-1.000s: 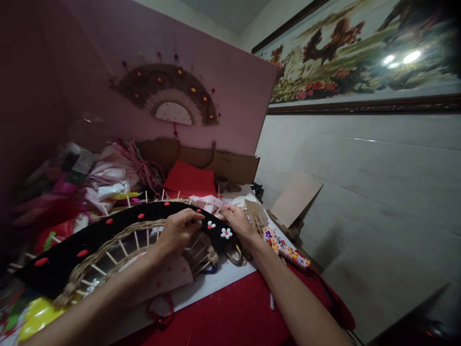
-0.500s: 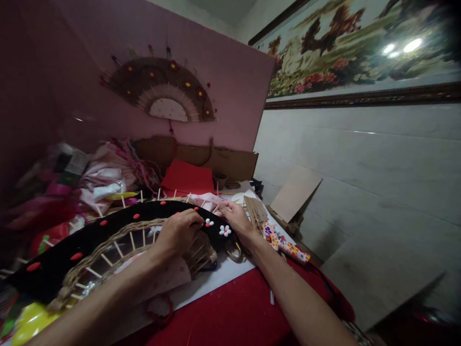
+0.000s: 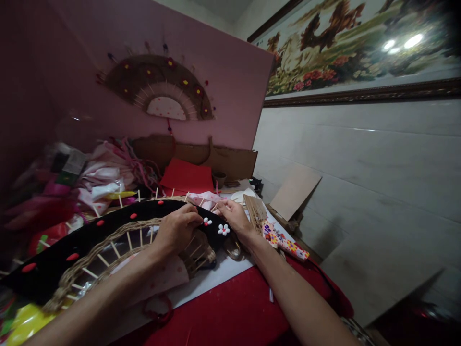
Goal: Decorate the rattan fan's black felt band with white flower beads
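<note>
A large half-round fan (image 3: 118, 226) lies before me, with a black cloth band, braided cord and thin wooden sticks poking past its outer edge. Red oval dots run along the band. Toward its right end are a white-petalled flower (image 3: 224, 229) with a red centre and a smaller cluster of white petals (image 3: 206, 221). My left hand (image 3: 179, 225) rests over the band, fingertips pinched together beside that cluster; what they hold, if anything, is hidden. At the outer edge, my right hand (image 3: 233, 217) has its fingers closed on the fan near a stick tip.
A finished-looking fan (image 3: 165, 86) hangs on the pink board behind. Red sheets (image 3: 187, 175), a small pot (image 3: 219, 179) and bundled cloth and plastic bags (image 3: 104, 175) lie at the back. Flower-patterned material (image 3: 284, 242) sits right, a yellow object (image 3: 29, 322) front left, on a red-covered table (image 3: 223, 307).
The view has shifted slightly, so the scene sits a little further left. Both hands keep nearly the same places on the fan, with the left fingertips still beside the white petals.
</note>
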`<control>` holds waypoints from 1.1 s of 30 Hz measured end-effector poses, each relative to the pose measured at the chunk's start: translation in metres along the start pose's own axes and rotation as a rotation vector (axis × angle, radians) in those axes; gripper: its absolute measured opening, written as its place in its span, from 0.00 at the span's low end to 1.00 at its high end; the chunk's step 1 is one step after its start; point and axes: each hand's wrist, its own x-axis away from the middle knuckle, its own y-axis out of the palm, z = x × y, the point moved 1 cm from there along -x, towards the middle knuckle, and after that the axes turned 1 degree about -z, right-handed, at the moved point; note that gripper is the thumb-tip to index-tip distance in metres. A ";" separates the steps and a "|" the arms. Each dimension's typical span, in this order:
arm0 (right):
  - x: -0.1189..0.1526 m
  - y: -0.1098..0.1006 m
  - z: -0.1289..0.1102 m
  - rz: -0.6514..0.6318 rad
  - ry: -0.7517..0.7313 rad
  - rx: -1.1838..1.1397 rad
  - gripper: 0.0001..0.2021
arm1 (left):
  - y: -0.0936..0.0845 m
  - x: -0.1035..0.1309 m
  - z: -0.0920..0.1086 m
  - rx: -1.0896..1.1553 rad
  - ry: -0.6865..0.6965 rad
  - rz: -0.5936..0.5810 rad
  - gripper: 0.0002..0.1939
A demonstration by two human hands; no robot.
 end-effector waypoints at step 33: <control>0.002 0.001 -0.001 -0.029 0.014 -0.014 0.18 | -0.002 0.003 0.003 -0.038 -0.003 -0.041 0.07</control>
